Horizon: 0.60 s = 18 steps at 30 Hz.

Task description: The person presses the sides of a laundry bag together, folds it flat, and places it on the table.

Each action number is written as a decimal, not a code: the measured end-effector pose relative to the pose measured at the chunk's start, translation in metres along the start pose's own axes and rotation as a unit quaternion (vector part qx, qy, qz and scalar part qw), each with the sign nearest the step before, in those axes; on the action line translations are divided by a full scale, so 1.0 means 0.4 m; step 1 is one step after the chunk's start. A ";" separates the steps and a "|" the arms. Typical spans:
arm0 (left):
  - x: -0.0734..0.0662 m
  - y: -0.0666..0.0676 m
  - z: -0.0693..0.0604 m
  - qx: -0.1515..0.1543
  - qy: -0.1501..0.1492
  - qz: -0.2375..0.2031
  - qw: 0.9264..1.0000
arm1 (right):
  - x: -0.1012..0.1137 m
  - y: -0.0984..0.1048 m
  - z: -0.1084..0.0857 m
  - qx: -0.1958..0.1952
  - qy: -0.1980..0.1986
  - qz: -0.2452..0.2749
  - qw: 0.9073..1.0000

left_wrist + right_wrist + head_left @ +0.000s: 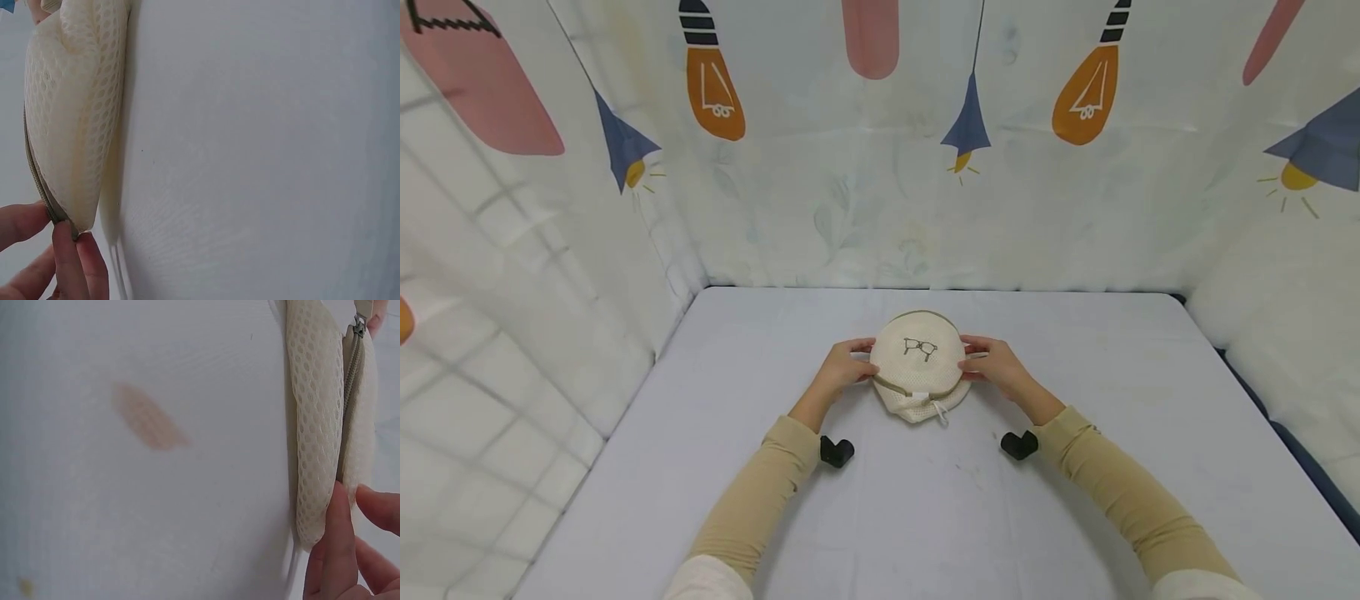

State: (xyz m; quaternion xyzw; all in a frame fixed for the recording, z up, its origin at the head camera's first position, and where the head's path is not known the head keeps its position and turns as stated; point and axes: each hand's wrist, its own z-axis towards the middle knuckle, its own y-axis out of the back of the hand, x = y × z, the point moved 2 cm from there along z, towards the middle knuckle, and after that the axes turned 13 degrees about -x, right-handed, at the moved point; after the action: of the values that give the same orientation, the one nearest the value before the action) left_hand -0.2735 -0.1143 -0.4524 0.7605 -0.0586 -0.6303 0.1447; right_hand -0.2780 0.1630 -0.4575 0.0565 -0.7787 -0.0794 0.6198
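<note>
**Round mesh pouch [917, 371] held between two hands**

The cream pouch lies at the far middle of the white table [917, 517], its round lid facing up and bearing a printed pair of spectacles [921, 347]. The left hand [848, 363] grips its left edge, thumb and fingers nearly closed on the rim, as the left wrist view shows. The right hand [996, 365] pinches the right edge in the same way, thumb on the lid side and a finger opposite. A greenish zip [350, 381] runs round the rim; a gap shows along it in the right wrist view. At the near side, a white cord [940, 410] lies against the pouch. Behind the table's far edge hangs a curtain [865, 183] patterned with lamps and bulbs.
</note>
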 end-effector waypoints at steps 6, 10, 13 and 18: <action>-0.005 0.005 0.001 0.012 0.000 0.000 1.000 | 0.004 0.003 0.001 0.008 -0.010 -0.001 1.000; -0.012 0.013 0.000 0.020 -0.009 0.005 1.000 | 0.011 0.006 0.003 0.022 0.000 -0.019 1.000; -0.017 0.014 -0.001 0.026 -0.006 0.007 1.000 | 0.017 0.010 0.004 0.031 0.017 -0.045 0.998; -0.023 0.016 0.002 0.037 -0.007 0.042 0.998 | 0.028 0.022 0.001 0.024 0.073 -0.123 0.989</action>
State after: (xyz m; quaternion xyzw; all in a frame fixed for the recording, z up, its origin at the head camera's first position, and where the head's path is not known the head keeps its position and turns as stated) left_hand -0.2757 -0.1181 -0.4422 0.7575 -0.1142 -0.6268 0.1424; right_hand -0.2809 0.1695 -0.4451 0.1722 -0.7202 -0.1323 0.6589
